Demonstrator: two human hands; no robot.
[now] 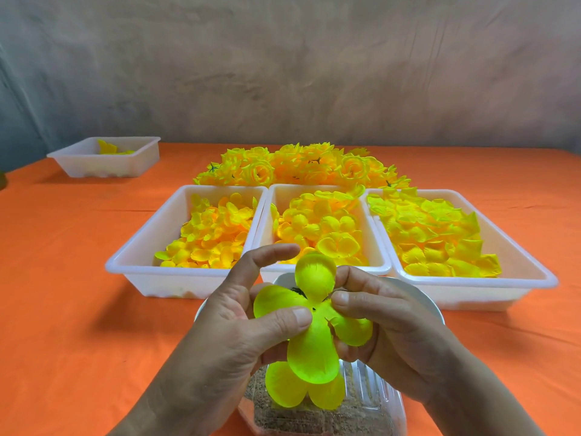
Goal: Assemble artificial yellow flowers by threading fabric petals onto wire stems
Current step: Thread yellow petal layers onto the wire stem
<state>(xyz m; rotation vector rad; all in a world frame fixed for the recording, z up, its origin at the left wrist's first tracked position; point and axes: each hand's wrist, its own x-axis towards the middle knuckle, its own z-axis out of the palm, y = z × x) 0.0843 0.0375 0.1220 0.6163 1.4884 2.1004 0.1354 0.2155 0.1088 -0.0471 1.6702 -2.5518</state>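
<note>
A yellow-green fabric petal piece (312,347) with several rounded lobes is held in front of me, low in the middle of the view. My left hand (239,328) pinches it from the left, thumb pressed near the small dark hole at its centre. My right hand (386,322) pinches it from the right, thumb and fingers at the centre. More lobes hang below. Any wire stem is hidden behind the petals.
Three white trays of yellow petals stand side by side: left (132,256), middle (375,243), right (534,272). Finished yellow flowers (298,168) are piled behind them. A fourth tray (78,158) sits far left. A white bowl (430,303) and a clear container (380,404) lie under my hands.
</note>
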